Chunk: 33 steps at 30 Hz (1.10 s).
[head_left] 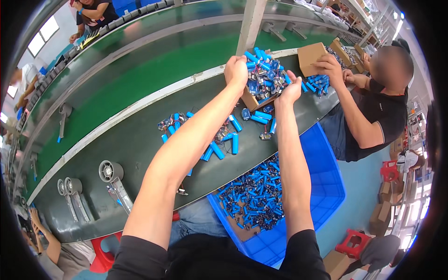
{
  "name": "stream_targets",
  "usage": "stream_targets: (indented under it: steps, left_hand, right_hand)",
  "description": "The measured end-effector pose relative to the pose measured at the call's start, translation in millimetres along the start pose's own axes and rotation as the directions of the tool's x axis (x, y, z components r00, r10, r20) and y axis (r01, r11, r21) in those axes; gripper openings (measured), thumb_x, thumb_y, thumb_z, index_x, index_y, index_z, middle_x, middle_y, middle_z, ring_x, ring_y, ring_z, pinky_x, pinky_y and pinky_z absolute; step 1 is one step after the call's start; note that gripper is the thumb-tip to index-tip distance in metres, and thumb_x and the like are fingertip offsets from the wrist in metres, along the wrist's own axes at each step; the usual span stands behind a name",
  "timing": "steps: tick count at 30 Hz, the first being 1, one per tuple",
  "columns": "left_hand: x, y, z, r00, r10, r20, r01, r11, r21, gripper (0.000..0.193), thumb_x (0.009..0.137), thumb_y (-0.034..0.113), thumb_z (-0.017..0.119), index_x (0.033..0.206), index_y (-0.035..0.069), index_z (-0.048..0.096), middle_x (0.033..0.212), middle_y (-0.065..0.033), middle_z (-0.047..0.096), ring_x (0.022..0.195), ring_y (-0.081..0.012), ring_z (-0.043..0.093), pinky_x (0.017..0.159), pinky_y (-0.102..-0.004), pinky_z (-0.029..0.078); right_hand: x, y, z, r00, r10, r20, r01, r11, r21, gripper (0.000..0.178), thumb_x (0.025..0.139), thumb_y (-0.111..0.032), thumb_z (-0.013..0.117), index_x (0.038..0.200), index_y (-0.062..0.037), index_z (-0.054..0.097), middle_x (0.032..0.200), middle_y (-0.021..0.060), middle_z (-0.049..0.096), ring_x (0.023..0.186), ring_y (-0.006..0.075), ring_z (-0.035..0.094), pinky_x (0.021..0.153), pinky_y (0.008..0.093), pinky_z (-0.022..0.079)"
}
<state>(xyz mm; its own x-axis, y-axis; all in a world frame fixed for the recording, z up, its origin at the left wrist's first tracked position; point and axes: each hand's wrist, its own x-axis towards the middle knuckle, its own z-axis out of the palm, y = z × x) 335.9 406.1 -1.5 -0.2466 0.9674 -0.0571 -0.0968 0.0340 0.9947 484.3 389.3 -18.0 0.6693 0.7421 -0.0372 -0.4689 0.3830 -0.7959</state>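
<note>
A small cardboard box (251, 101) is heaped with blue cylindrical batteries (266, 74) wired to small circuit boards. My left hand (236, 72) is closed at the box's left side, its fingers partly hidden. On the right side my right hand (289, 91) curls against the box and heap, thumb up. Just below the box, a few loose battery assemblies (259, 117) lie on the dark green bench (140, 149). Another loose cluster of battery assemblies (214, 148) is partly covered by my left forearm.
A blue plastic bin (322, 163) full of battery assemblies stands below the bench edge. At right, a co-worker (368, 107) handles a cardboard box (310, 58). Grey fan-shaped housings (111, 172) lie at the bench's left. A pale post (252, 25) rises behind my hands.
</note>
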Motion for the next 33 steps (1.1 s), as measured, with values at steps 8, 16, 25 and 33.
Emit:
stream_targets:
  steps: [8, 16, 25, 33]
  left_hand:
    - [-11.5, 62.4, -15.8, 0.998, 0.058, -0.017, -0.06, 0.941, -0.334, 0.032, 0.092, 0.021, 0.05, 0.101, -0.003, 0.068, 0.105, -0.0174, 0.068, 0.101, -0.0273, 0.061, 0.088, -0.0394, 0.044]
    - [-65.8, 114.1, -176.2, 0.997, -0.011, 0.072, 0.037, 0.931, -0.364, 0.017, 0.081, 0.011, 0.055, 0.074, -0.001, 0.064, 0.081, -0.0137, 0.061, 0.072, -0.0242, 0.057, 0.065, -0.0444, 0.044]
    - [-242.9, 147.0, -410.9, 0.997, -0.08, 0.005, 0.071, 0.847, -0.527, 0.024, 0.092, 0.02, 0.061, 0.106, 0.002, 0.066, 0.104, -0.0091, 0.069, 0.097, -0.02, 0.066, 0.091, -0.041, 0.049]
    - [-373.0, 138.2, -513.7, 0.951, -0.116, -0.286, -0.076, 0.81, -0.581, 0.033, 0.094, 0.027, 0.057, 0.117, 0.005, 0.064, 0.113, -0.0073, 0.07, 0.103, -0.022, 0.066, 0.093, -0.0454, 0.049]
  right_hand:
    - [-11.7, -61.6, 41.6, 0.987, -0.104, 0.123, 0.125, 0.977, -0.171, 0.052, 0.105, -0.032, 0.029, 0.113, 0.0045, 0.065, 0.115, 0.0136, 0.065, 0.098, 0.0219, 0.064, 0.09, 0.036, 0.051]
    - [-128.7, -87.7, 110.7, 0.862, 0.3, 0.409, -0.256, 0.953, -0.161, 0.048, 0.104, -0.029, 0.029, 0.135, -0.0002, 0.052, 0.14, 0.02, 0.054, 0.126, 0.0379, 0.054, 0.105, 0.055, 0.044]
    - [-321.8, -4.4, 192.5, 0.391, 0.602, 0.696, -0.458, 0.783, -0.42, 0.049, 0.106, -0.036, 0.035, 0.135, -0.0003, 0.052, 0.134, 0.0211, 0.057, 0.121, 0.0341, 0.057, 0.105, 0.0485, 0.044]
    - [-504.2, 35.4, 223.3, 0.082, 0.669, 0.739, -0.449, 0.687, -0.572, 0.046, 0.107, -0.033, 0.033, 0.131, 0.0013, 0.054, 0.129, 0.0188, 0.06, 0.115, 0.0311, 0.061, 0.102, 0.0453, 0.048]
